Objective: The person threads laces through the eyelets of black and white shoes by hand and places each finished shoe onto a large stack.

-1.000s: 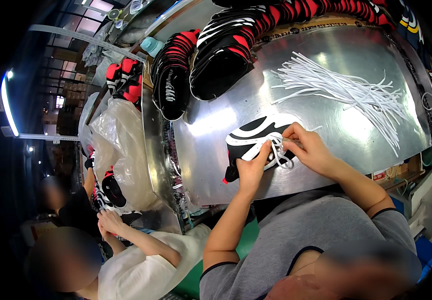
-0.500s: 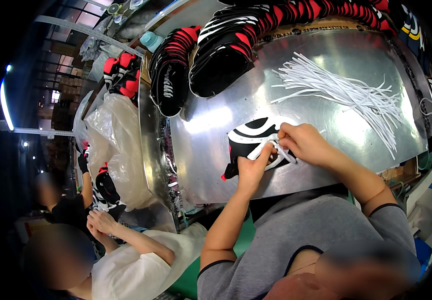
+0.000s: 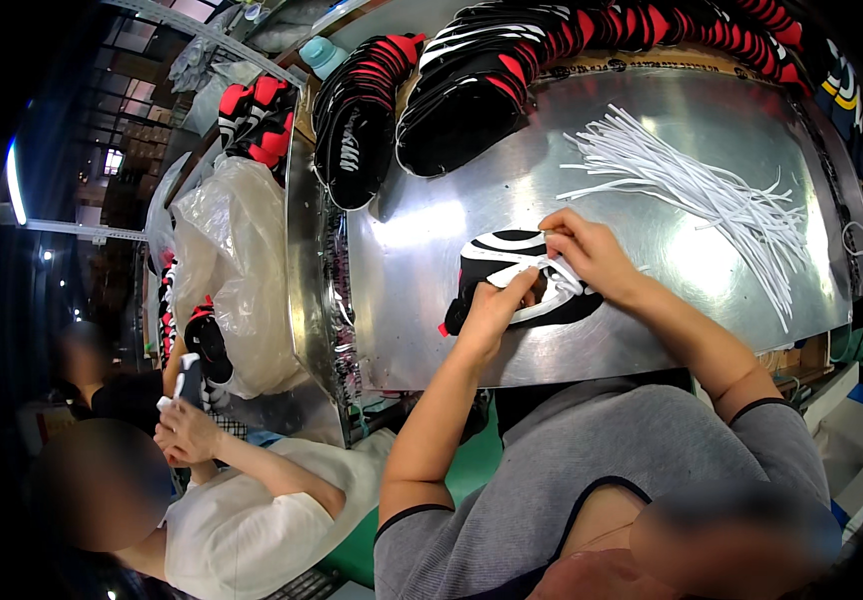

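Observation:
A black shoe upper [image 3: 480, 266] with white curved stripes and a small red tab lies on the metal tabletop [image 3: 422, 345] in front of me. My left hand [image 3: 497, 312] grips it at the opening, the thumb on top and the fingers partly hidden inside. White shoelace [image 3: 559, 292] crosses the middle of the upper. At the upper's far edge, my right hand [image 3: 592, 258] is closed with thumb and forefinger pinched together, close to the lacing. The pinch seems to hold lace, but the fingertips cover most of it.
A pile of loose white laces [image 3: 692, 190] lies to the right. Stacked black and red uppers [image 3: 462, 125] line the far edge. On the left are a clear plastic bag [image 3: 242, 270] and a co-worker's hands [image 3: 187, 435] holding a dark and white piece.
The upper has turned, showing more of its length to the right. My right hand has shifted slightly left and away from me. The co-worker's hands now hold up a piece.

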`<state>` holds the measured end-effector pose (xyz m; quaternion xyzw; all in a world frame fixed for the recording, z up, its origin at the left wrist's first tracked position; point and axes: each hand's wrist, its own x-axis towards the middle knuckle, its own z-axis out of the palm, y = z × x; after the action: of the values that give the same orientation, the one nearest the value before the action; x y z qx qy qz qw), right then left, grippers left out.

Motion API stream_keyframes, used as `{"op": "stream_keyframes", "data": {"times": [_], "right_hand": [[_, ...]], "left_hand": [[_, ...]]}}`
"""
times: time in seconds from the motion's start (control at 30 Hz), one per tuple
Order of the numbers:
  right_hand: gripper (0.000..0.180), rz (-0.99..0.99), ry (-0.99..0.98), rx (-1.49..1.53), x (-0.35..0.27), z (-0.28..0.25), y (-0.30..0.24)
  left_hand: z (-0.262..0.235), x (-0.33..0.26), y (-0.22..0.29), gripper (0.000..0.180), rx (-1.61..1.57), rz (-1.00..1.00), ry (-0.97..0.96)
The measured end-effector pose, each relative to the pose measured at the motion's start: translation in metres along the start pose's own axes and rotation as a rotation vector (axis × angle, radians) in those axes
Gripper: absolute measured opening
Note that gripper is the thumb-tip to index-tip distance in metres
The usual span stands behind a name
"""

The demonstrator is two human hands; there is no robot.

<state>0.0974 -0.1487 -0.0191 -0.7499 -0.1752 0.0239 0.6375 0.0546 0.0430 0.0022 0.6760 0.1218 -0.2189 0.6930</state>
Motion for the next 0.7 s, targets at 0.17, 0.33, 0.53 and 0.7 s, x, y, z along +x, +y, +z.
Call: {"op": "stream_keyframes", "data": {"times": [0.17,0.33,0.53,0.7], "right_hand": [[0.018,-0.013,0.067,-0.168,-0.005,0.016,0.007],[0.018,-0.041,0.110,-0.303,-0.004,0.025,0.012],[0.015,-0.006,0.225,-0.431,-0.004,0.033,0.018],[0.016,-0.020,0.226,-0.401,0.001,0.037,0.013]], "left_hand": [[0.008,-0.003,-0.005,0.026,0.019,0.059,0.127],[0.006,-0.012,0.014,0.010,-0.053,-0.016,-0.025],[-0.033,-0.092,0.072,0.014,-0.662,0.454,-0.217],[-0.021,-0.072,0.032,0.013,0.305,0.482,0.169]]}}
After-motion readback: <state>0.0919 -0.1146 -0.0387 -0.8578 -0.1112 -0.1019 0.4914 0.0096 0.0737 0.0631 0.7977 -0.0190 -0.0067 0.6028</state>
